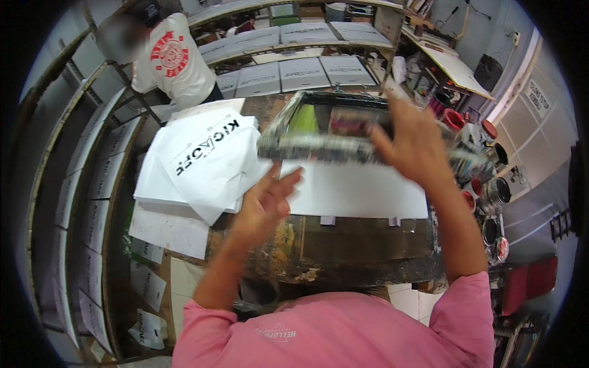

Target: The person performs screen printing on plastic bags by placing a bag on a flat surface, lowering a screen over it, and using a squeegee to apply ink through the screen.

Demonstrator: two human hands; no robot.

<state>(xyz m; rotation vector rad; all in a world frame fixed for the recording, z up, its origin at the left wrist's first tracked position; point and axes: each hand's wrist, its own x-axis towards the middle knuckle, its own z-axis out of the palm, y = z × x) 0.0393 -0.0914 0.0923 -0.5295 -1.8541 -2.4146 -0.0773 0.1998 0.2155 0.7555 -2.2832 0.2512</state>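
A screen-printing frame [328, 151], dark and smeared with ink, stands tilted above a white sheet [362, 190] on the worktable. My left hand [270, 199] is beside the sheet's left end, just below the frame's near left corner. Its fingers are apart and nothing is in it. My right hand [412, 138] is blurred in front of the right part of the frame, thumb apart and fingers stretched upward; whether it touches the frame I cannot tell. To the left lies a stack of white sheets [165, 184], topped by a crumpled sheet with black print [211, 159].
Racks [86, 184] of printed sheets line the left side, and shelves [282, 54] hold more at the back. A co-worker in a white shirt [175, 61] stands at the far left. Paint cans [494, 193] crowd the table's right side. Two small tabs [328, 220] edge the sheet.
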